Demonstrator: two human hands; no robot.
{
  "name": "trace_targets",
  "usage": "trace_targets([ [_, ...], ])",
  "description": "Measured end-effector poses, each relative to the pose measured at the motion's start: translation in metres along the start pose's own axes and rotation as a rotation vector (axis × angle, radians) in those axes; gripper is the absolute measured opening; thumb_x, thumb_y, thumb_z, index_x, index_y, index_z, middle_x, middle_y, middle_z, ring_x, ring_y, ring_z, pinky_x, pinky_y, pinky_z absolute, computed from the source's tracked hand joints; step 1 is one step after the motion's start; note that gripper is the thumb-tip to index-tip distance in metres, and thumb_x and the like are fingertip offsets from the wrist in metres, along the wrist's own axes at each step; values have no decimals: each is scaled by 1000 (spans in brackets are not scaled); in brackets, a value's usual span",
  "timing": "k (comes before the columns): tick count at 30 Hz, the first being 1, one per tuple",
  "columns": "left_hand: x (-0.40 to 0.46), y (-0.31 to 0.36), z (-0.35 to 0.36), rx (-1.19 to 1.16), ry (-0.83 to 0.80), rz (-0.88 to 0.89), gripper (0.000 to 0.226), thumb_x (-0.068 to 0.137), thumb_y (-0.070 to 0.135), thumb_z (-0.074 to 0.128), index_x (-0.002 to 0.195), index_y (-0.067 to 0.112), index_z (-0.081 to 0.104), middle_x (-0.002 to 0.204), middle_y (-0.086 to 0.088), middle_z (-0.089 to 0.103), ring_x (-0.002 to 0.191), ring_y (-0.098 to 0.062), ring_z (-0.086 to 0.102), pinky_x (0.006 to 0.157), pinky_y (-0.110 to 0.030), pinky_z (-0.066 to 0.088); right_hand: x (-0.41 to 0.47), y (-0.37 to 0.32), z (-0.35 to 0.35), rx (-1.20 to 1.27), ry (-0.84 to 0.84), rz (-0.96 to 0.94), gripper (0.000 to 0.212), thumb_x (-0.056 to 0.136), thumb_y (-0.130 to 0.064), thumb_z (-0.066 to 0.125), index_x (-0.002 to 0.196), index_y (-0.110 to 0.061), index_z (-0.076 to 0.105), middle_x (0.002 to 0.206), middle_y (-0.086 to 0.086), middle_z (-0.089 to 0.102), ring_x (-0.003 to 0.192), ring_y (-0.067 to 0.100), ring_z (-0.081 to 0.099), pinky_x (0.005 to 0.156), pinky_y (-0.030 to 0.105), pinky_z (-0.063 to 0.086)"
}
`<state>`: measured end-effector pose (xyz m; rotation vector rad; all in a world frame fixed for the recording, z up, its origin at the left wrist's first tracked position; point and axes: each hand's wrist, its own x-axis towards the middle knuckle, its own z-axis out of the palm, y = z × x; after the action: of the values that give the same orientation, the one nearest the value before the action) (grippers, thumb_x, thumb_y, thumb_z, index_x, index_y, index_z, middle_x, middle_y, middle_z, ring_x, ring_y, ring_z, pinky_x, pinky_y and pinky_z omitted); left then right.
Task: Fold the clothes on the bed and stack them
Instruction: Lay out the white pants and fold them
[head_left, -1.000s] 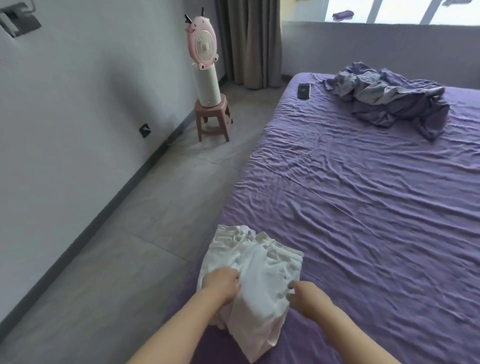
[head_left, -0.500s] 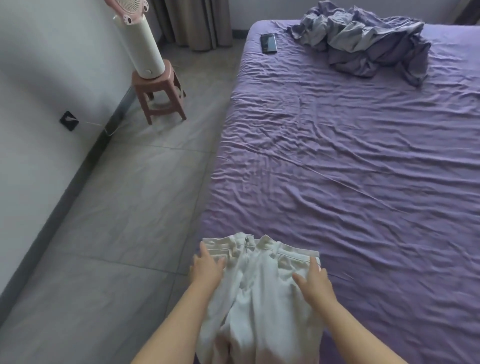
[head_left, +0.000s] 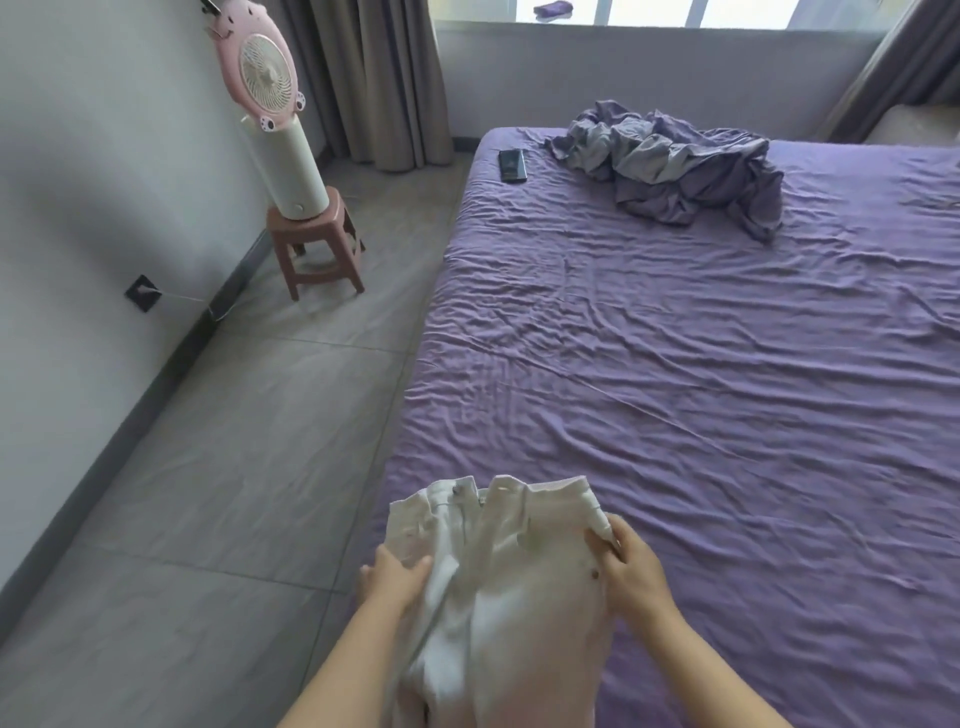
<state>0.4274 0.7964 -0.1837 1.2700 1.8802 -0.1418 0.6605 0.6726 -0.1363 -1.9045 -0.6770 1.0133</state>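
While your left hand closes its fingers on the left side of the white trousers, your right hand pinches the right end of the waistband between thumb and fingers, so both hands have hold of the same garment. You have the trousers between your hands at the near left corner of the bed, waistband pointing away from you with its button at the top middle, and the legs trailing back toward you out of view at the bottom edge. No box, basket or other container shows anywhere around you. Further out, the purple sheet is wrinkled and bare across the middle. A crumpled heap of grey and purple cloth lies at the far end of the bed, well apart from your hands, with a dark phone just to its left. On the floor to your left, a pink fan stands on a small stool near the wall.
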Motion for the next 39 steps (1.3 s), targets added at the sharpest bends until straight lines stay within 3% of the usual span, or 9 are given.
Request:
trace_targets([
  [3, -28, 4, 7, -170, -91, 53, 79, 85, 45, 62, 141, 1, 29, 141, -18, 44, 130, -31, 42, 106, -32, 35, -11, -21, -26, 61, -98, -73, 19, 92, -13, 54, 98, -28, 65, 80, -14, 67, 73, 4, 59, 69, 18, 45],
  [6, -62, 32, 16, -250, -100, 219, 104, 64, 78, 56, 143, 12, 35, 141, -5, 47, 128, -23, 46, 108, -36, 35, -21, -46, -60, 123, -177, -125, 17, 93, -13, 55, 103, -22, 65, 90, -5, 69, 81, 7, 62, 72, 22, 48],
  [12, -190, 123, 22, -475, -151, 543, 72, 89, 51, 49, 147, 16, 26, 143, -15, 43, 129, -19, 44, 100, -23, 32, -53, -111, -152, 160, -196, -286, 12, 93, -18, 55, 93, -11, 64, 75, -4, 66, 66, 7, 58, 62, 23, 47],
  [16, -281, 175, 23, -467, -113, 882, 95, 65, 82, 49, 143, 30, 33, 133, 12, 49, 106, 15, 49, 87, -6, 38, -83, -150, -223, 104, -218, -407, 14, 92, -21, 56, 88, -11, 64, 65, -10, 61, 57, 3, 53, 54, 14, 43],
  [20, -366, 229, 23, -403, -56, 1172, 59, 91, 35, 57, 144, 26, 34, 139, 9, 42, 124, 1, 39, 99, -13, 31, -117, -173, -296, 38, -311, -496, 13, 92, -24, 56, 95, -19, 67, 71, -11, 66, 61, 1, 57, 56, 14, 45],
  [25, -440, 271, 29, -345, -245, 1286, 24, 92, 25, 58, 116, 28, 60, 108, 6, 58, 97, -7, 55, 83, -25, 49, -159, -177, -375, 15, -403, -543, 22, 92, -20, 53, 106, -9, 65, 85, -4, 68, 76, 6, 60, 64, 19, 48],
  [27, -458, 281, 36, -305, -267, 1306, 5, 89, 21, 64, 89, 26, 64, 85, 7, 58, 79, -6, 53, 73, -27, 47, -172, -172, -402, 60, -385, -551, 24, 90, -20, 53, 107, -6, 65, 86, -2, 67, 78, 8, 59, 66, 20, 48],
  [29, -476, 289, 48, -301, -206, 1332, 17, 85, 22, 70, 72, 19, 59, 68, 8, 50, 66, -6, 44, 65, -23, 39, -185, -166, -422, 95, -344, -540, 28, 87, -23, 55, 108, -7, 64, 92, 2, 67, 83, 11, 58, 71, 25, 48],
  [39, -523, 282, 73, 20, -284, 1446, 25, 84, 34, 68, 72, 16, 55, 64, 8, 44, 53, 3, 38, 54, -17, 33, -250, -155, -446, 169, 125, -610, 18, 89, -25, 60, 97, -15, 72, 95, 2, 71, 84, 6, 61, 71, 15, 50],
])
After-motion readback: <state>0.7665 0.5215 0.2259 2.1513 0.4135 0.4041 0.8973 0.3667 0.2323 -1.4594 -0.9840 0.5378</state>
